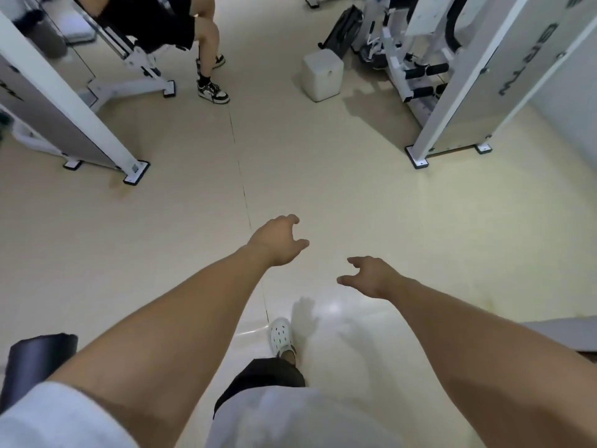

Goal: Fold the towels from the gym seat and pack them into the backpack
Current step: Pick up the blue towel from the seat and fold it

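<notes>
Both my arms stretch forward over the beige gym floor [323,176]. My left hand [277,240] hangs in the air with loosely curled fingers and holds nothing. My right hand [368,276] is lower and to the right, fingers relaxed and spread, also empty. A dark backpack [342,30] leans against a white machine at the far right. A pale folded towel [76,25] lies at the far left behind a machine frame, blurred. A black padded seat [35,360] shows at the lower left corner.
A white weight machine [64,118] stands at left, another white machine [458,92] at right. A seated person's legs [206,43] in sneakers are at top centre. A white cube box [323,74] sits on the floor. My white clog [280,334] steps forward.
</notes>
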The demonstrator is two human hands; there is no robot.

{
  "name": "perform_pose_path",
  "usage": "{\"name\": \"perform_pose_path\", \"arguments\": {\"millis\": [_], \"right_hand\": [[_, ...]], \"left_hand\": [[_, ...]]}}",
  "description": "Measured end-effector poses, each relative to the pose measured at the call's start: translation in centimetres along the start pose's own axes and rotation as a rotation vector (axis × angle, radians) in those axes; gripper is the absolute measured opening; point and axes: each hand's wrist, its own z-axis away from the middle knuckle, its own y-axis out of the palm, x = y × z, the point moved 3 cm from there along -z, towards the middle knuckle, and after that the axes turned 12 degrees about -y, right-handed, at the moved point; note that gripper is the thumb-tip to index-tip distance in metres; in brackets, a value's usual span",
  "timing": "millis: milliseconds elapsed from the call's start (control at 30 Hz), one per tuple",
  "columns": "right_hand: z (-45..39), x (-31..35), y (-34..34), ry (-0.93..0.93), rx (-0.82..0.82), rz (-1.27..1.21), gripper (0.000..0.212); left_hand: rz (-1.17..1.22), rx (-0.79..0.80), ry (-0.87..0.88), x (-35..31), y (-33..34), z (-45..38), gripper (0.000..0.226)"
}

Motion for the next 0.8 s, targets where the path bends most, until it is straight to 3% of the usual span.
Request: {"name": "perform_pose_path", "arguments": {"millis": [333, 800], "right_hand": [[-20.1, 6.3, -19.2, -0.003, -0.082, -0.106, 0.081], [-51.9, 8.8, -55.3, -0.090, -0.090, 0.035, 0.078]], "left_hand": [[-0.082, -0.024, 0.024, -7.9, -17.0, -25.8, 0.064], [0.052, -0.077, -0.051, -23.8, -36.8, -60.8, 0.064]]}}
